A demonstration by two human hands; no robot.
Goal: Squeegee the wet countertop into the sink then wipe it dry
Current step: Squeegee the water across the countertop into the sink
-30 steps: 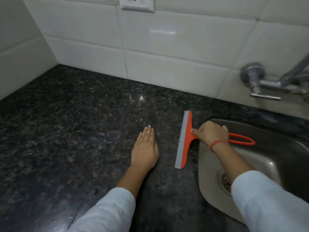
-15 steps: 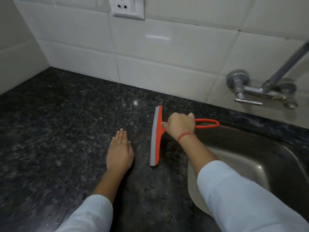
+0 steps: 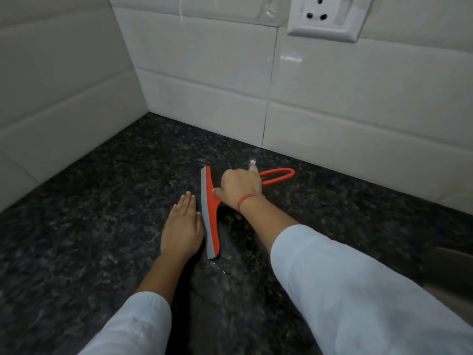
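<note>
Your right hand has its fingers wrapped round the orange squeegee handle, blade down on the dark bench just right of your left hand. Left hand lies flat beside the blade, fingers straight and together, holding nothing. Looks like squeegeeing is mid-way: wet streak below the blade. No cloth visible; drying not begun.

At the frame's centre, the left hand lies flat, palm down, fingers together and pointing up-frame. Just right of it, the right hand is curled closed around a handle, wrist bent. Both forearms, in pale sleeves, enter from the lower edge.
</note>
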